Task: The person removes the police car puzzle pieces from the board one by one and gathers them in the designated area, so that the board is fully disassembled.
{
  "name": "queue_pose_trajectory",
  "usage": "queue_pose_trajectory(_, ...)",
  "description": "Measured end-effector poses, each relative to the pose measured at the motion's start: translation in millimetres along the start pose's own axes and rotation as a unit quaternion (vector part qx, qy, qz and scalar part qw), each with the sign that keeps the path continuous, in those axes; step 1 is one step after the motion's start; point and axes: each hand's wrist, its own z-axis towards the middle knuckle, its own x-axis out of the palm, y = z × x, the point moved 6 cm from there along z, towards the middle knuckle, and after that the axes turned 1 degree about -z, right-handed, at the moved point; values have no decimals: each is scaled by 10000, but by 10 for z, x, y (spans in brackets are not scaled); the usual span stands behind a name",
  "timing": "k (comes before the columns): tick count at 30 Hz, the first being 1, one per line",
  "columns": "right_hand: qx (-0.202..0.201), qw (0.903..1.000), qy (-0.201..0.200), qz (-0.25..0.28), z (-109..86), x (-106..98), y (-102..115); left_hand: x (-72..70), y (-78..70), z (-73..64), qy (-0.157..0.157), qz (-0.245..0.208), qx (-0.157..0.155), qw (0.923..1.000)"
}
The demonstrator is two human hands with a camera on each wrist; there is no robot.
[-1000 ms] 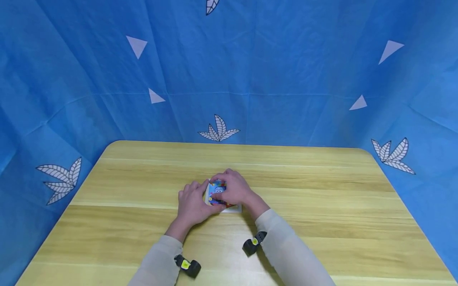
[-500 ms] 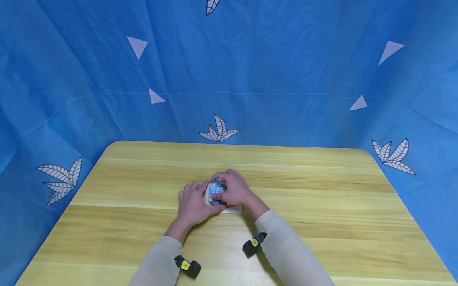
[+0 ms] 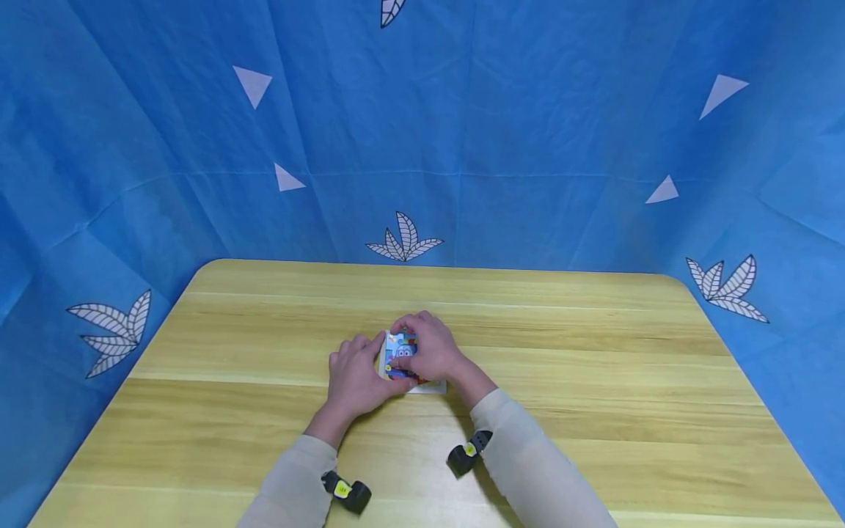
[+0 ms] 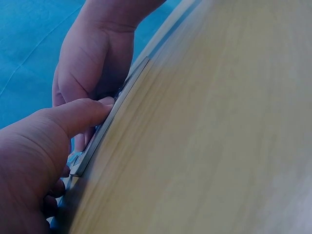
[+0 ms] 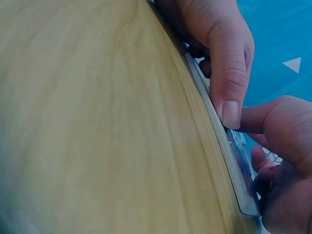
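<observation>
And there was the pale, wood-grained desk (image 3: 594, 352), spread all around the picture board (image 3: 404, 351), which lay flat on it; blue cloth (image 3: 528, 110) hung well beyond the board, printed with white triangles and leaves; two arms in pale sleeves (image 3: 290, 477) reached over from the board's near side, a black device (image 3: 462, 458) at each wrist; the left hand (image 3: 356, 374) gripped the board, thumb across its near edge, fingers at its left side; the right hand (image 3: 432, 348) arched over the board, thumb and fingers bent down to its bright picture, a gap between them; whether they pinched anything loose, you couldn't tell; that hand covered much of the board's right part; both wrist views caught the board nearly edge-on, its picture hard to read.
</observation>
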Motion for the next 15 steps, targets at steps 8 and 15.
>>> queue_pose_trajectory(8, 7, 10000, -7, 2, 0, -8, 15, -9, 5, -3, -37, 7, -2, 10000)
queue_pose_trajectory(15, 65, 10000, 24, 19, -1, -10, 15, -11, 5, 1, -18, 11, -1, 10000)
